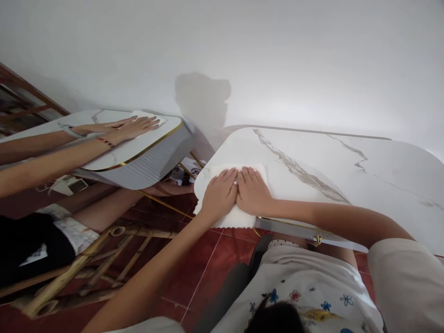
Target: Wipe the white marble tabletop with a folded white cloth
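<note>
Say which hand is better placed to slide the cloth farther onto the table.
Probably right: right hand presses the fluffy white cloth over the grey-veined white marble tabletop; left hand sits near where it overhangs the edge.

Two tables [347, 152] [152, 137], two cloths [236, 218] [154, 115], four hands [220, 193] [254, 193] [138, 126] [116, 124]

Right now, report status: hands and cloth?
Left hand, right hand open, flat on white cloth. Cloth at marble table edge. Another person's hands on next table.
</note>
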### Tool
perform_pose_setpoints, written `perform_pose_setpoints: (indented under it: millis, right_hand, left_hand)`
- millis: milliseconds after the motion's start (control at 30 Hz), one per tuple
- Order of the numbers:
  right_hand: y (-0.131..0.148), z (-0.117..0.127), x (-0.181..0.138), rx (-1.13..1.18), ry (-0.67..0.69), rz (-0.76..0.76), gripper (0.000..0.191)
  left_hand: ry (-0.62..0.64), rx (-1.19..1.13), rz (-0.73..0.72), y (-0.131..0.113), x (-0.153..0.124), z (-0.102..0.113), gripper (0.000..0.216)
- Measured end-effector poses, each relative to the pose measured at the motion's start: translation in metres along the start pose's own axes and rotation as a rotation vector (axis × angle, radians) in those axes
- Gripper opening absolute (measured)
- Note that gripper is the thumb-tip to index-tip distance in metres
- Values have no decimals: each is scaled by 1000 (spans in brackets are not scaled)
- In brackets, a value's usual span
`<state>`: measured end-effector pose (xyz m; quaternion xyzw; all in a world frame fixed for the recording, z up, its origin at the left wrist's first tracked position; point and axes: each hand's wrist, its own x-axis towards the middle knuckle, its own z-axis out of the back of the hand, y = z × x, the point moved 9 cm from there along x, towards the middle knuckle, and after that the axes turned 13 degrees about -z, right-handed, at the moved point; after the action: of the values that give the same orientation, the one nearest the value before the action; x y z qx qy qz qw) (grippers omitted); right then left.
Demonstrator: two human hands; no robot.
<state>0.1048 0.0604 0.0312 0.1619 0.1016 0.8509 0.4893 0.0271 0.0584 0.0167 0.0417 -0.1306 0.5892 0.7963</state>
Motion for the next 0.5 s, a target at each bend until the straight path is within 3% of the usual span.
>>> perform_pose_setpoints:
  millis: [167, 500]
  right_hand:
    - [-16, 2, 17, -50, -5, -25, 58]
    - [-40, -1, 108, -87, -88, -75, 51]
  left_hand:
    - [-11, -38, -49, -3, 29, -1, 53]
    - [-134, -154, -147, 54, 117, -10, 48]
